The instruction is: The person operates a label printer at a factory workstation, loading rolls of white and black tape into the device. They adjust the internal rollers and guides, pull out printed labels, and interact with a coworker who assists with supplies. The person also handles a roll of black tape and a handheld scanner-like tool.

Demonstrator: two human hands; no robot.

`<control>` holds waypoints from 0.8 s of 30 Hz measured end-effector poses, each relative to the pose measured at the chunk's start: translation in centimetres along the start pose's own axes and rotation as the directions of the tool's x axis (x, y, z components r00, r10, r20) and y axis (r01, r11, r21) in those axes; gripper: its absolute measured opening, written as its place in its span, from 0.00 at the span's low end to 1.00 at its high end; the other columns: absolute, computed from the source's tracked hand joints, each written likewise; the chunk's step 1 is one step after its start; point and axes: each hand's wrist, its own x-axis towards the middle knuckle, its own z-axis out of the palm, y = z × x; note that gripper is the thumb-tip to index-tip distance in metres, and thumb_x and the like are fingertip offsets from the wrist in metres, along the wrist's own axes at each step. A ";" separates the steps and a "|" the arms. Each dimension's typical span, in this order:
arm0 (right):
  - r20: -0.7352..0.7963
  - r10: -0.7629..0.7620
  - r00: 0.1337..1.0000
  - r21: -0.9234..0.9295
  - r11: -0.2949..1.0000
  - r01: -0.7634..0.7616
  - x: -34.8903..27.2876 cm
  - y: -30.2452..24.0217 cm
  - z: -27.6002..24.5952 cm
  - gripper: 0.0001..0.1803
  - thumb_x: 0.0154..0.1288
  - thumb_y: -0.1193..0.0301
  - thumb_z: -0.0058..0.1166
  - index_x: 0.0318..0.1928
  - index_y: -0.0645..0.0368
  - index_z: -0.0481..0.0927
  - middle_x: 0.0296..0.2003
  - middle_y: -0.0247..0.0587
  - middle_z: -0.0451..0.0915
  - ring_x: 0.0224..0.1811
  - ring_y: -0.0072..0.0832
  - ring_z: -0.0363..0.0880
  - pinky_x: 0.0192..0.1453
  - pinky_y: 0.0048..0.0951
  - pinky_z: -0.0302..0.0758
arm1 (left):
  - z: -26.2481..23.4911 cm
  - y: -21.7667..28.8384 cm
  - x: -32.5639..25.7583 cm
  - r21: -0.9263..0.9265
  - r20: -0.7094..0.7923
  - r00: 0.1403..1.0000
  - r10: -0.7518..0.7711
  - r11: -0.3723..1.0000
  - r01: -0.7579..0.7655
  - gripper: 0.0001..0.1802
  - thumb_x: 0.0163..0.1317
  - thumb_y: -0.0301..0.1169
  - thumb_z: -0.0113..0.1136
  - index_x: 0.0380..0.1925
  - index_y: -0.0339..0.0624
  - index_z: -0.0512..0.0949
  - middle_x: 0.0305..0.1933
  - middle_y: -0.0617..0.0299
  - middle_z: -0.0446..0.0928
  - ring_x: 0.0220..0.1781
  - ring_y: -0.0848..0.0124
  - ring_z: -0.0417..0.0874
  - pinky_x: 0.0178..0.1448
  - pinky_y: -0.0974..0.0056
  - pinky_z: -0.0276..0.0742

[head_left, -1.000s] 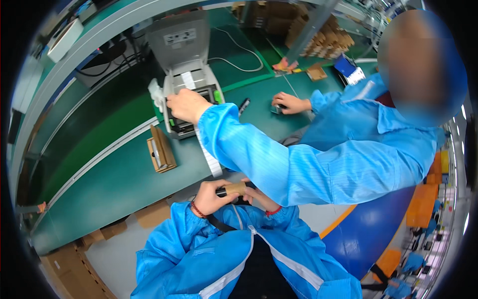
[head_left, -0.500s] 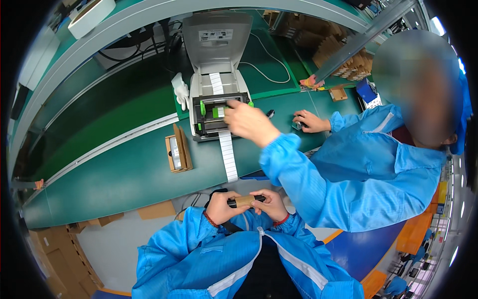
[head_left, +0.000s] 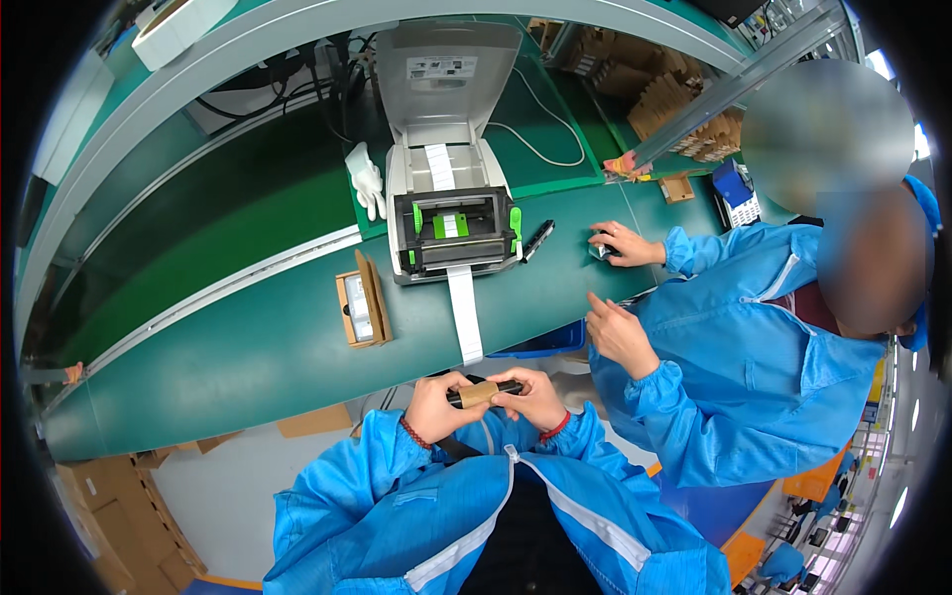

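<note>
My left hand (head_left: 433, 410) and my right hand (head_left: 536, 400) are both closed on a short black roll with a brown band (head_left: 479, 395) around its middle. It lies nearly level in front of my chest, just off the bench's near edge, one end in each hand. Straight ahead on the bench is a label printer (head_left: 456, 238) with its grey lid (head_left: 446, 84) raised and its green and black inner parts showing. From its front a strip of white labels (head_left: 464, 317) hangs toward me, its lower end close above my hands.
Left of the printer are a small open cardboard box (head_left: 359, 305) and a white glove (head_left: 367, 183). A slim black object (head_left: 538, 241) lies on its right. A co-worker in blue sits at right, one hand (head_left: 625, 245) on a small dark object, the other hand (head_left: 620, 335) raised at the bench edge.
The co-worker's arm has drawn back from the printer to the right, uncovering its inside and the slim black object. My hands still hold the roll, tilted slightly more.
</note>
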 end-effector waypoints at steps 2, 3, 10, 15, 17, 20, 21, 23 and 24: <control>-0.009 -0.024 1.000 -0.002 1.000 0.024 0.3 -0.3 0.0 0.17 0.55 0.74 0.60 0.46 0.63 0.76 0.26 0.36 0.78 0.19 0.15 0.73 0.21 0.15 0.69 | -0.2 0.0 0.5 -0.001 -0.001 1.000 0.007 1.000 -0.007 0.17 0.39 0.37 0.69 0.25 0.36 0.79 0.24 0.52 0.79 0.28 0.62 0.82 0.35 0.64 0.76; -0.010 -0.048 0.999 -0.009 0.999 0.048 0.7 -0.7 -0.2 0.17 0.55 0.75 0.60 0.46 0.64 0.76 0.26 0.36 0.78 0.19 0.15 0.73 0.21 0.15 0.69 | -0.4 0.0 1.0 -0.001 -0.003 1.000 0.020 1.000 -0.020 0.17 0.39 0.37 0.69 0.25 0.36 0.79 0.24 0.52 0.79 0.28 0.61 0.82 0.35 0.64 0.76; -0.002 -0.442 0.897 -0.218 0.876 0.431 8.0 -8.8 -2.2 0.18 0.50 0.80 0.61 0.44 0.66 0.76 0.34 0.38 0.79 0.24 0.18 0.75 0.25 0.18 0.73 | -5.9 3.2 10.8 0.287 -0.011 0.903 0.430 0.866 -0.409 0.20 0.41 0.40 0.69 0.31 0.38 0.77 0.31 0.51 0.78 0.34 0.56 0.80 0.39 0.60 0.76; 0.161 -0.780 0.605 -0.830 0.224 0.510 15.2 -14.2 -3.5 0.22 0.41 0.74 0.65 0.42 0.59 0.78 0.35 0.43 0.78 0.40 0.39 0.75 0.44 0.33 0.72 | -10.4 2.7 18.8 0.449 -0.010 0.892 0.452 0.799 -0.400 0.21 0.41 0.31 0.68 0.38 0.37 0.75 0.37 0.52 0.76 0.42 0.54 0.77 0.47 0.58 0.73; 0.185 -0.811 0.554 -0.857 0.143 0.495 17.8 -13.4 -4.5 0.19 0.42 0.73 0.64 0.40 0.58 0.78 0.35 0.42 0.78 0.43 0.40 0.72 0.48 0.37 0.68 | -10.4 1.9 20.0 0.473 -0.029 0.897 0.441 0.797 -0.376 0.21 0.41 0.26 0.66 0.39 0.38 0.75 0.39 0.52 0.76 0.44 0.54 0.75 0.51 0.58 0.71; 0.247 -0.807 0.536 -0.927 -0.035 0.374 19.0 -12.7 -4.3 0.20 0.43 0.73 0.63 0.41 0.55 0.77 0.37 0.40 0.77 0.45 0.37 0.71 0.52 0.37 0.65 | -10.7 -0.2 19.6 0.512 -0.120 0.893 0.433 0.798 -0.318 0.23 0.40 0.23 0.66 0.41 0.38 0.75 0.40 0.52 0.77 0.46 0.56 0.75 0.52 0.59 0.70; 0.207 -0.801 0.562 -0.927 0.023 0.373 18.9 -12.5 -4.8 0.19 0.43 0.73 0.63 0.41 0.54 0.77 0.37 0.40 0.78 0.46 0.36 0.72 0.52 0.36 0.64 | -10.5 -0.3 19.4 0.509 -0.144 0.893 0.426 0.806 -0.303 0.22 0.40 0.23 0.66 0.40 0.38 0.75 0.40 0.53 0.77 0.46 0.56 0.76 0.52 0.60 0.71; 0.164 -0.787 0.595 -0.918 0.099 0.384 18.8 -12.3 -5.3 0.17 0.45 0.73 0.62 0.40 0.54 0.77 0.36 0.38 0.78 0.46 0.35 0.72 0.52 0.35 0.64 | -10.4 -0.6 19.3 0.451 -0.222 0.894 0.389 0.854 -0.260 0.21 0.41 0.23 0.66 0.40 0.39 0.76 0.40 0.54 0.77 0.45 0.58 0.77 0.51 0.61 0.71; 0.179 -0.775 0.606 -0.918 0.090 0.386 18.8 -12.3 -5.3 0.17 0.45 0.72 0.62 0.40 0.54 0.77 0.36 0.38 0.78 0.46 0.35 0.72 0.52 0.35 0.64 | -10.3 -0.9 19.4 0.388 -0.277 0.893 0.355 0.891 -0.234 0.20 0.41 0.23 0.66 0.39 0.39 0.76 0.40 0.54 0.78 0.45 0.59 0.77 0.51 0.61 0.72</control>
